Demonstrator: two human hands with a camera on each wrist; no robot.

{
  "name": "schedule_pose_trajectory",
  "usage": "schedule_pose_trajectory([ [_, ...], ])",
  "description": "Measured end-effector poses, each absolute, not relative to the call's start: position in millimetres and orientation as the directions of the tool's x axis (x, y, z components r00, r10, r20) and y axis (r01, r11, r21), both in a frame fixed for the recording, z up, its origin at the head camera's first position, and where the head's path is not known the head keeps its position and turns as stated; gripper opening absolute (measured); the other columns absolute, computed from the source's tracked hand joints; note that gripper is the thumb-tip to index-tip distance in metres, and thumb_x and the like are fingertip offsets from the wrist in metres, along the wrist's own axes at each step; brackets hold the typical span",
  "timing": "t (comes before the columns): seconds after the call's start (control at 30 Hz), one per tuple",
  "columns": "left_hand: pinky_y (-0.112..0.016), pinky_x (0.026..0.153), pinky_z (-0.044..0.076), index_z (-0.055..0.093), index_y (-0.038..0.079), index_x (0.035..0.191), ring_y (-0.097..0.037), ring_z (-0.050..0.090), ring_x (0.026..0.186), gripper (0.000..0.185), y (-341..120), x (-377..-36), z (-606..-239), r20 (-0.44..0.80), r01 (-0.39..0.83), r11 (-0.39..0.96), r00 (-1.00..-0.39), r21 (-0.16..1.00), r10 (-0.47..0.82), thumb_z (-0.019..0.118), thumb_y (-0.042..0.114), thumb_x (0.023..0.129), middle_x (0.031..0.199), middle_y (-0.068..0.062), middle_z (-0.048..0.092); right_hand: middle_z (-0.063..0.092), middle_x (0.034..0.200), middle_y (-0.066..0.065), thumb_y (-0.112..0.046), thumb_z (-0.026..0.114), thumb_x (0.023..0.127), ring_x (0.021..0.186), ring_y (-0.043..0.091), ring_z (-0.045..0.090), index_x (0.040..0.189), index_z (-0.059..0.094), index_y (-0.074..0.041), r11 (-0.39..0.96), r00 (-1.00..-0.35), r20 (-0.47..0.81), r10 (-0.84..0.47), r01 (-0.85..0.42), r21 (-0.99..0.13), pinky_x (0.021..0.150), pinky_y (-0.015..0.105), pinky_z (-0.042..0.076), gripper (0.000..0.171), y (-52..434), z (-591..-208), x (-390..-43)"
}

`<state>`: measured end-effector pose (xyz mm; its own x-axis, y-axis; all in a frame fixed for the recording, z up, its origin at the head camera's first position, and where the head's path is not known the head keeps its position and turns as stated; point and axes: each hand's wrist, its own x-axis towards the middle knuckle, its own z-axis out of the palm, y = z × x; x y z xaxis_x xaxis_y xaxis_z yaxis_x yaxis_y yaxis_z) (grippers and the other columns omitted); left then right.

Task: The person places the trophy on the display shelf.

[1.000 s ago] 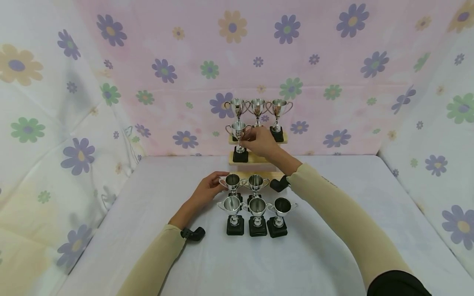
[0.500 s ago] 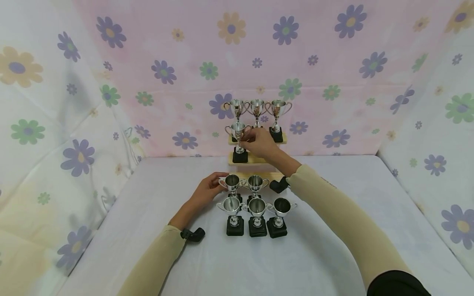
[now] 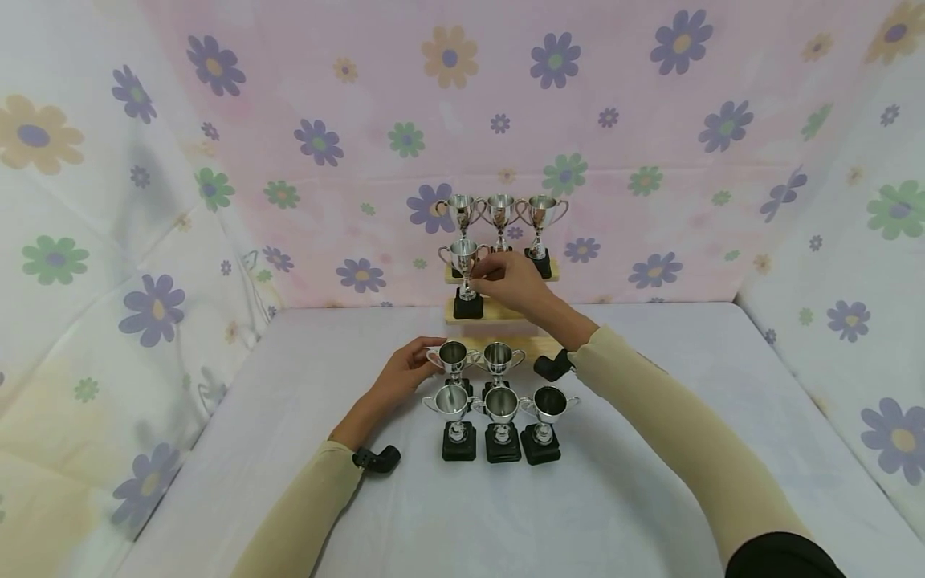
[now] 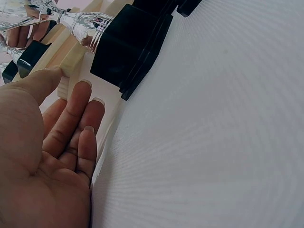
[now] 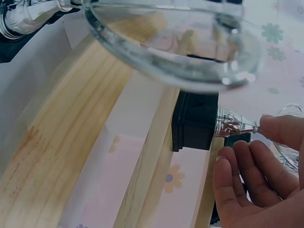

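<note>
A silver trophy cup (image 3: pixel 463 255) on a black base stands upright at the left end of the middle step of a wooden tiered stand (image 3: pixel 538 347). My right hand (image 3: pixel 515 282) is just right of it; in the right wrist view the thumb tip is right at its stem and the other fingers (image 5: pixel 268 178) are relaxed below. My left hand (image 3: pixel 402 373) rests by the stand's lower left end, thumb (image 4: pixel 45 81) against the wood and fingers loosely bent. Beside it is a trophy (image 3: pixel 453 358), whose black base (image 4: pixel 128 45) stands on the white cloth.
Three trophies (image 3: pixel 538 213) line the top step. In front of the stand, two trophies (image 3: pixel 499 360) stand behind a row of three (image 3: pixel 502 404) on the white table (image 3: pixel 636 482). Flowered cloth (image 3: pixel 462 120) hangs behind and at both sides.
My right hand has shifted slightly right and down, easing off the trophy on the middle step, which stays in place. My left hand has not moved.
</note>
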<state>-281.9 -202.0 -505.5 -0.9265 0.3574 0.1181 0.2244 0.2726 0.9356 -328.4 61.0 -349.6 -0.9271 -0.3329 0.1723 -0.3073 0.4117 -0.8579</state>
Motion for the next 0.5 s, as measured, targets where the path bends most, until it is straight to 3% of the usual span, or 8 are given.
schedule_pose_trajectory([
  [0.13,-0.027,0.084,0.050,0.057,0.010,0.150,-0.015,0.074,0.099,0.044,-201,-281,-505,0.127,0.232,0.271,-0.926,0.934,0.355,0.064,0.009,0.107,0.123,-0.013,0.076,0.073,0.120,0.013,-0.017,0.077,0.098,0.108,0.029,0.070,0.120,0.076,-0.004,0.388,-0.923,0.179,-0.342,-0.312,-0.867,0.094,0.044,0.056,0.026,68,-348,-323],
  [0.5,-0.026,0.090,0.053,0.057,0.009,0.150,-0.015,0.074,0.099,0.044,-201,-282,-506,0.132,0.240,0.280,-0.926,0.930,0.353,0.064,0.009,0.107,0.123,-0.014,0.077,0.069,0.128,0.017,-0.013,0.074,0.099,0.116,0.033,0.068,0.133,0.069,0.002,0.358,-0.931,0.163,-0.326,-0.281,-0.890,0.098,0.046,0.056,0.037,84,-344,-308],
])
